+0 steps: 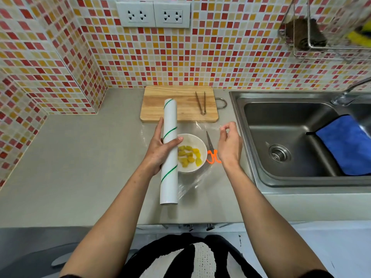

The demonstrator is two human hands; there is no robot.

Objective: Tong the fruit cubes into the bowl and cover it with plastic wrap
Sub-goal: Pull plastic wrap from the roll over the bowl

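Observation:
A white bowl (197, 142) with several yellow fruit cubes (189, 155) sits on the grey counter. My left hand (160, 147) grips a long white plastic wrap roll (169, 157) with green stripes, held lengthwise just left of the bowl. A clear sheet of wrap (202, 129) stretches from the roll over the bowl to my right hand (228, 141), whose fingertips pinch its far edge. Metal tongs (201, 102) lie on the wooden cutting board (178, 103) behind the bowl.
Orange-handled scissors (211, 151) lie on the counter between the bowl and my right hand. A steel sink (301, 137) with a blue cloth (345, 145) is to the right. A tiled wall with sockets (153, 15) rises behind.

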